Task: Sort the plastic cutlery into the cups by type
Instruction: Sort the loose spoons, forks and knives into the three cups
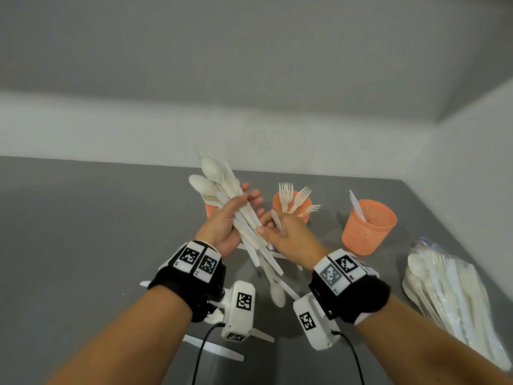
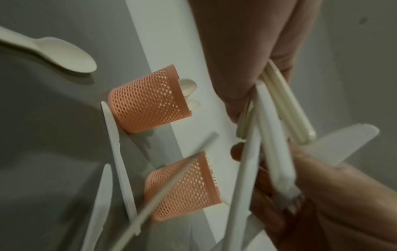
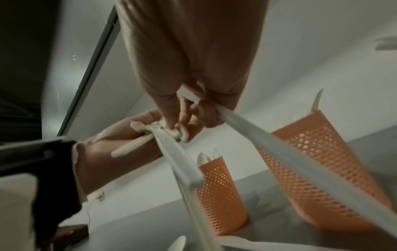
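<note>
My left hand (image 1: 226, 220) is raised above the table and grips a bundle of white spoons and knives (image 1: 222, 190), spoon bowls pointing up and away. My right hand (image 1: 288, 237) holds a single white knife (image 1: 277, 222) and its fingertips touch the bundle (image 3: 169, 135). That knife (image 3: 279, 152) runs from the right fingers toward the wrist camera. Three orange mesh cups stand behind: the left cup (image 1: 211, 209) with spoons (image 2: 189, 84) is mostly hidden by my left hand, the middle cup (image 1: 304, 202) holds forks, the right cup (image 1: 367, 229) holds knives.
Loose cutlery lies on the grey table (image 1: 83, 232) under my wrists: a spoon (image 1: 277, 294) and knives (image 1: 213, 347). More knives (image 2: 118, 152) lie beside the cups. A clear bag of cutlery (image 1: 449, 295) sits at the right edge. White walls close the back and right.
</note>
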`<control>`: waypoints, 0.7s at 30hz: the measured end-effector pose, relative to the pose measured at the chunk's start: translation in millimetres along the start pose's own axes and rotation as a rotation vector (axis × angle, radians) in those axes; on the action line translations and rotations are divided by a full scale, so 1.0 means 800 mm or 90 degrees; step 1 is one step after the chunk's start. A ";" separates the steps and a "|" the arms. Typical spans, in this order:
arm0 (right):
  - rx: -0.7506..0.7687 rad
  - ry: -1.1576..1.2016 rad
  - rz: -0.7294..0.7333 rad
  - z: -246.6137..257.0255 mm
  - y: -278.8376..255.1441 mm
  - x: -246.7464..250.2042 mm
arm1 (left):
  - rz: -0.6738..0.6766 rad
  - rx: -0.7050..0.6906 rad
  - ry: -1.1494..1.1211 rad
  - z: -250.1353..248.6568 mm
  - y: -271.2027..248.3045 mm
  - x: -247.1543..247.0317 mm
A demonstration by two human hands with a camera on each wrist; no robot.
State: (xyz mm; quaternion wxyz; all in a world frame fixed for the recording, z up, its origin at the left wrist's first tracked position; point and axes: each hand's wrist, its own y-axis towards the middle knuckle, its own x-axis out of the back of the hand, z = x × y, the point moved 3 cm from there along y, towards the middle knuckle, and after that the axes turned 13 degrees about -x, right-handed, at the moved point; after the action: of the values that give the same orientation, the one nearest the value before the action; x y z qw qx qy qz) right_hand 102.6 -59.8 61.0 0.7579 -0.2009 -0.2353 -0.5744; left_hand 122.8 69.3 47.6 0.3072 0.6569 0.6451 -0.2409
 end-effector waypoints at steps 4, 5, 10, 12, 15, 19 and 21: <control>-0.018 -0.064 0.021 -0.005 0.002 0.004 | -0.010 -0.005 -0.009 -0.002 -0.002 0.000; -0.022 -0.075 0.027 -0.008 0.002 0.006 | -0.013 -0.006 -0.014 -0.004 -0.002 0.001; -0.060 -0.022 0.032 -0.011 0.003 0.008 | 0.002 -0.006 -0.026 -0.003 -0.001 -0.002; -0.050 -0.017 0.025 -0.007 0.007 0.006 | 0.014 0.004 -0.023 -0.001 -0.002 -0.007; -0.043 -0.046 0.028 -0.008 0.011 0.007 | 0.012 0.008 -0.013 -0.004 0.001 -0.008; -0.053 -0.016 0.010 -0.015 0.008 0.022 | -0.077 0.011 0.004 -0.010 0.010 0.013; -0.046 0.022 0.002 -0.014 0.006 0.026 | -0.096 0.033 0.004 -0.009 0.011 0.018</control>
State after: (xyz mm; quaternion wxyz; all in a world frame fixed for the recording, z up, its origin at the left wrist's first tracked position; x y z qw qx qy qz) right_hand 113.0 -81.0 64.0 0.7548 -0.2187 -0.2008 -0.5848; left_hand 131.7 84.5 43.3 0.2693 0.6151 0.6870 -0.2777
